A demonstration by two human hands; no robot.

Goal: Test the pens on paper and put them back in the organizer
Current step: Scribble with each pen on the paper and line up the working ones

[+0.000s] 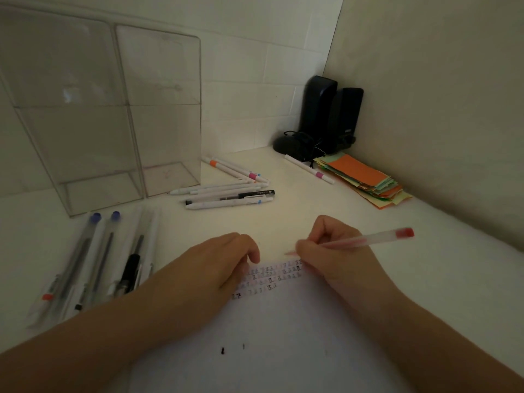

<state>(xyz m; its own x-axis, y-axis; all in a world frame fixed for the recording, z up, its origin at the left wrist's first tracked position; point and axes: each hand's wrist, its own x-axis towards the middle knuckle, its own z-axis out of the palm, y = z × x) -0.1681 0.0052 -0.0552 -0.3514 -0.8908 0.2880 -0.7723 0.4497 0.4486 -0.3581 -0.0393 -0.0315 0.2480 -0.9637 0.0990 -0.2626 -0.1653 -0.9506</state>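
Note:
My right hand grips a clear pen with a red end, its tip at the top edge of the white paper. The paper's upper part carries rows of small scribbles. My left hand rests on the paper's top left with fingers curled down, holding it flat. The clear plastic organizer stands at the back left, with nothing visible inside. Several clear pens with blue caps lie to the left. Several white pens lie beside the organizer. One white pen with a pink band lies further right.
Two black speakers with a cable stand in the back corner. A stack of coloured paper slips, orange on top, lies along the right wall. White walls close the desk at the back and right.

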